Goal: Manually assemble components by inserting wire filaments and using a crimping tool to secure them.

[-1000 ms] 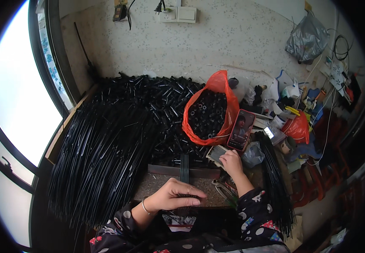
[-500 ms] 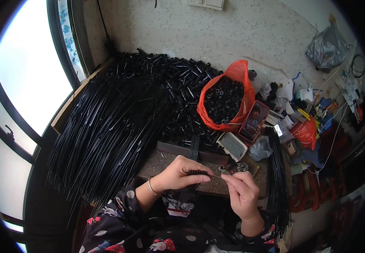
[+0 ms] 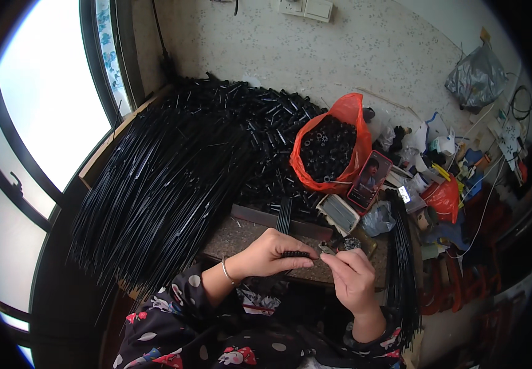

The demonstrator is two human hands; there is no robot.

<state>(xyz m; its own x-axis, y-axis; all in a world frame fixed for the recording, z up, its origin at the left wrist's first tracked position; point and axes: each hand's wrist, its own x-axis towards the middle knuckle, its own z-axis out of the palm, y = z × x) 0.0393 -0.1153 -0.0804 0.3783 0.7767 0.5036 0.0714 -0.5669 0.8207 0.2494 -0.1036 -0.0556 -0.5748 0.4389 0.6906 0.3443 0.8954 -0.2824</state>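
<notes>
Over the front edge of the worktable (image 3: 229, 243) my left hand (image 3: 272, 253) is closed around a row of small black ribbed ends (image 3: 295, 253). Several thin black rods (image 3: 285, 215) run from beneath it toward the far side. My right hand (image 3: 353, 277) is pinched just to the right, its fingertips nearly meeting those of my left. What sits between its fingertips is too small to make out. A small metal piece (image 3: 325, 247) shows just above the right fingertips; whether that hand grips it, I cannot tell.
Long black rods (image 3: 149, 190) are heaped at left, with short black tubes (image 3: 272, 117) behind. An orange bag (image 3: 295, 161) holds black rings. Nearby are a propped phone (image 3: 370, 178), a pale box (image 3: 338, 212) and a clear bag (image 3: 379, 219). More rods (image 3: 403, 270) hang at right.
My left fingertips have come closer to my right ones, narrowing the gap between the hands. The whole view has shifted slightly. Both hands keep their grips.
</notes>
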